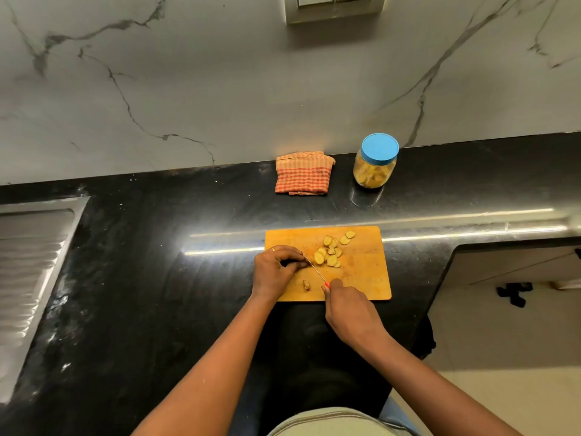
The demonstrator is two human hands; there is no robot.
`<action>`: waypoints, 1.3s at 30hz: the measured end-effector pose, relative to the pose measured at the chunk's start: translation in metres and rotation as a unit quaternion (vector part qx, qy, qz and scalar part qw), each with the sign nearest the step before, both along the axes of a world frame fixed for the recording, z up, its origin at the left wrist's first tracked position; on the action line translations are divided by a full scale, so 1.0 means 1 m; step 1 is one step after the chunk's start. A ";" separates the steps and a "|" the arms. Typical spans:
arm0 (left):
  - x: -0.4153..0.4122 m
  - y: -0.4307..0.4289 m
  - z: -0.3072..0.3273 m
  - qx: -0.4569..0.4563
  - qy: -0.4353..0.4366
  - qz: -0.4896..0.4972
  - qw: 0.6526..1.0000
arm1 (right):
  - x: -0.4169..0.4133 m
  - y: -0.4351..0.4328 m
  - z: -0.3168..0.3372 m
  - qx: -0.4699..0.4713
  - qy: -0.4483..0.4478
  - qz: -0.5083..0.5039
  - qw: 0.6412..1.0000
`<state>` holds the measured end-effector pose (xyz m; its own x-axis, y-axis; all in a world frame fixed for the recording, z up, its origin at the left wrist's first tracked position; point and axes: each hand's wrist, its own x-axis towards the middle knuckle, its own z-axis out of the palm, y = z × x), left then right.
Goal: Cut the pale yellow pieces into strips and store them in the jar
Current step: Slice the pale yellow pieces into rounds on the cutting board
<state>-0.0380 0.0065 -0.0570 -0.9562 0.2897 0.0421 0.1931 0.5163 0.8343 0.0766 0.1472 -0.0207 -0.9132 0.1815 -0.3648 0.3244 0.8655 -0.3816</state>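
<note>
Several pale yellow slices (330, 251) lie in a loose heap on an orange cutting board (361, 272). My right hand (350, 313) grips a knife (314, 268) by its orange handle, its thin blade angled up-left across the board. My left hand (276, 267) sits curled just left of the blade, fingertips pressed down on something hidden beneath them. A small brownish end piece (306, 285) lies near the board's front edge. A clear jar (374, 166) with a blue lid on stands at the back, holding yellow pieces.
A folded red-checked cloth (303, 174) lies left of the jar by the marble wall. A steel sink drainboard (30, 265) takes up the left of the black counter (157, 278). The counter ends in a step at the right, with floor beyond.
</note>
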 end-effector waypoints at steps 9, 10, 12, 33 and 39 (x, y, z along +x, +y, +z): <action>-0.001 0.000 0.000 -0.002 0.002 -0.004 1.000 | -0.002 0.000 -0.001 -0.003 0.002 -0.001 1.000; -0.002 0.000 0.000 -0.003 0.003 -0.006 1.000 | -0.002 -0.001 -0.001 -0.007 0.000 -0.004 1.000; -0.002 0.000 0.001 -0.006 0.003 -0.010 1.000 | -0.002 -0.002 -0.001 -0.010 0.000 -0.006 1.000; 0.001 -0.003 0.004 -0.082 0.099 -0.091 0.988 | -0.012 -0.009 -0.003 -0.007 -0.003 -0.004 1.000; 0.002 -0.002 0.001 -0.091 0.091 -0.086 0.988 | -0.020 -0.011 -0.001 -0.022 -0.028 -0.016 0.999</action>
<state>-0.0360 0.0045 -0.0558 -0.8740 0.4652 0.1405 0.4287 0.6020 0.6736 0.0563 0.1365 -0.0218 -0.8851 0.1935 -0.4232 0.3742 0.8366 -0.4000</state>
